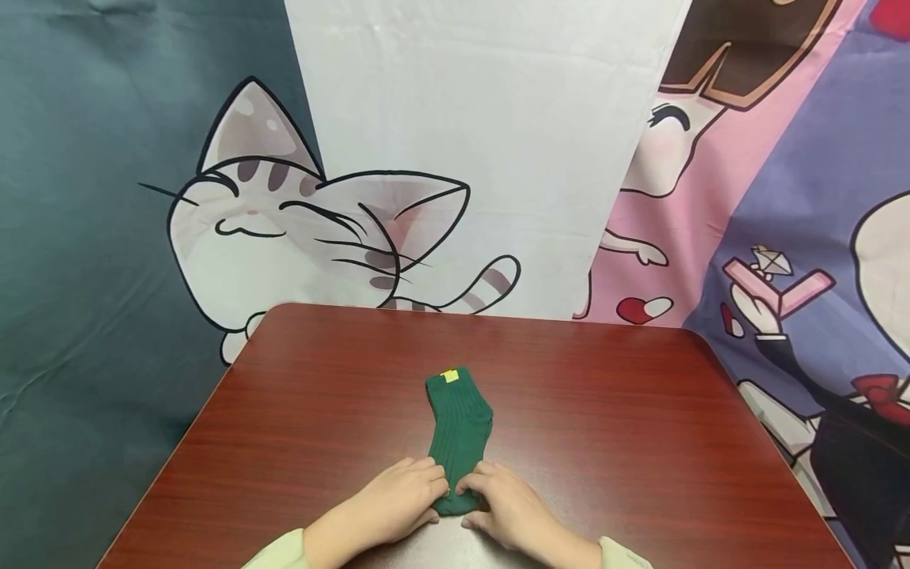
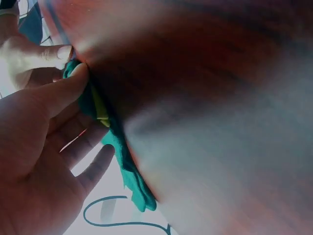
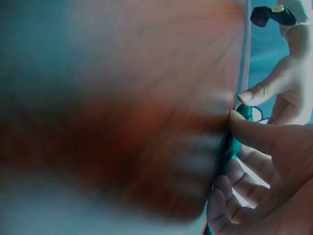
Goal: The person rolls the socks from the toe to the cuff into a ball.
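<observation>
A green ribbed sock (image 1: pixel 460 427) lies on the table, its cuff end pointing away and its toe end near me. A small yellow label (image 1: pixel 451 376) shows at the cuff. My left hand (image 1: pixel 398 498) grips the toe end from the left, fingers on top and thumb at the near edge. From the right, my right hand (image 1: pixel 512 506) holds the same end with curled fingers. In the left wrist view, the sock (image 2: pixel 128 166) shows a yellow strip beside the fingers. Most of the sock is hidden behind the fingers in the right wrist view.
The reddish-brown wooden table (image 1: pixel 604 427) has rounded far corners. Behind it hangs a cloth backdrop (image 1: pixel 483 118) printed with a cartoon cat and cartoon figures. Pale green sleeves (image 1: pixel 280 551) cover the forearms.
</observation>
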Tool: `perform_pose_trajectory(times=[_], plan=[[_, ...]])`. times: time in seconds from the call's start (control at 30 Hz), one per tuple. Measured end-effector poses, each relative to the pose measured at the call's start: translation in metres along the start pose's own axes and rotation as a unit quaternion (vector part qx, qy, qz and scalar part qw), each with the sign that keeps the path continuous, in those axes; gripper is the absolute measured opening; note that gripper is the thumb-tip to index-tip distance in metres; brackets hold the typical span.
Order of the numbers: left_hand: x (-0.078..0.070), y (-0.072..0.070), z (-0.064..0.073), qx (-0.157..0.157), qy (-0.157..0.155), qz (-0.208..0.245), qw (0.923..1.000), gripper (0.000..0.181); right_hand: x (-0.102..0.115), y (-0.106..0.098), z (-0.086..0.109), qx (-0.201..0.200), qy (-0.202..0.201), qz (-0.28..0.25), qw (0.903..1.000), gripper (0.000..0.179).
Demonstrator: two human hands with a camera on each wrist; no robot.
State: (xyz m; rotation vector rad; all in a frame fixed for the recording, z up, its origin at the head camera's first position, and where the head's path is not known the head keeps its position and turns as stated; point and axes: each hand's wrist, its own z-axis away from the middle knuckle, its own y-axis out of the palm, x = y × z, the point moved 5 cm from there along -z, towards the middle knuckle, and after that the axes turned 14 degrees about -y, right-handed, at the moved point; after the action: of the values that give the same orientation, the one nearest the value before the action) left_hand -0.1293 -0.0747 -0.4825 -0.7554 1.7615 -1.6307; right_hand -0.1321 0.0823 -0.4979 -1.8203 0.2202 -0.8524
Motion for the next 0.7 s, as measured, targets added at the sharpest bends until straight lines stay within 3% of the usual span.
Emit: perform_pose_trajectory(times=[0.17, 0.33, 0.7], plan=[[0.003, 0.003, -0.003, 0.004, -0.011, 0.041, 0.9991, 0.019, -0.007, 0.003, -0.005, 0.008, 0.024, -0.047, 0.9986, 0.031], [0.007, 0.004, -0.004, 0.006, -0.025, 0.101, 0.9946, 0.012, -0.008, 0.002, -0.005, 0.007, 0.029, -0.057, 0.9980, 0.030], [0.024, 0.012, -0.007, 0.059, -0.105, 0.242, 0.9628, 0.015, -0.013, -0.001, -0.002, -0.043, 0.062, -0.099, 0.9922, 0.006]])
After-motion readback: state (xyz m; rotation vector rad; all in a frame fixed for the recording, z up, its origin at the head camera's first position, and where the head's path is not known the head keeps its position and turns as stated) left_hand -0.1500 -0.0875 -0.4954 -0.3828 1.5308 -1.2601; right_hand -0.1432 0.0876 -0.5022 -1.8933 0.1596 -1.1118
